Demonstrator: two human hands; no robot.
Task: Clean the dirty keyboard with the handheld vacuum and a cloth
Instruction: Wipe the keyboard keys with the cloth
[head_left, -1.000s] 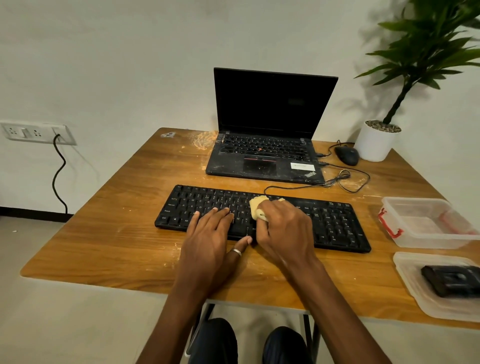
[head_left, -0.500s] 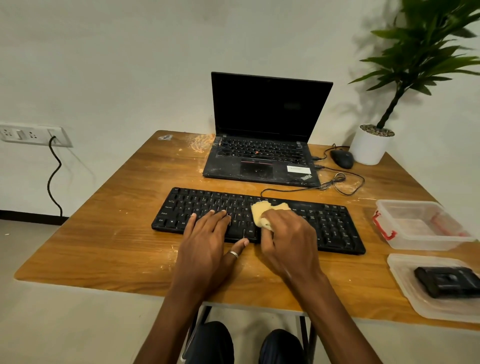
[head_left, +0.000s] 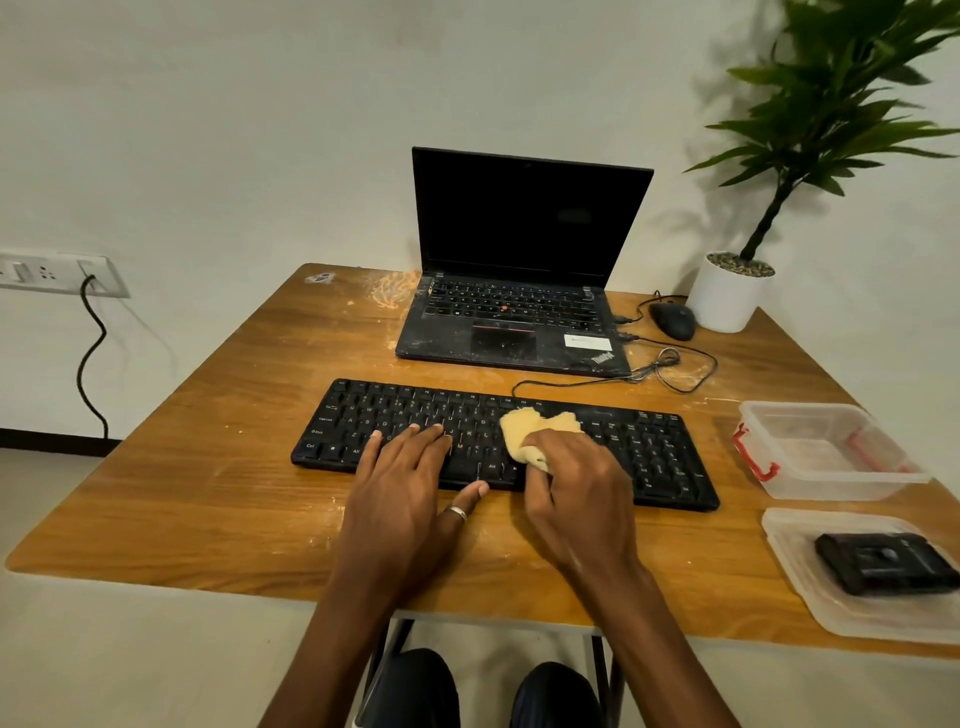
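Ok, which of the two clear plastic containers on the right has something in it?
The nearer shallow tray: a black device lies in it. The farther tub, with red clips, looks empty.

Cloth (head_left: 537, 428): shifted toward the right of the frame along the keyboard (head_left: 649, 457), from the middle keys to just right of centre. More of its yellow fold shows past the fingers.
Right hand (head_left: 576, 488): moved right with the cloth it grips. The gap to the left hand (head_left: 400, 488) thumb is wider.
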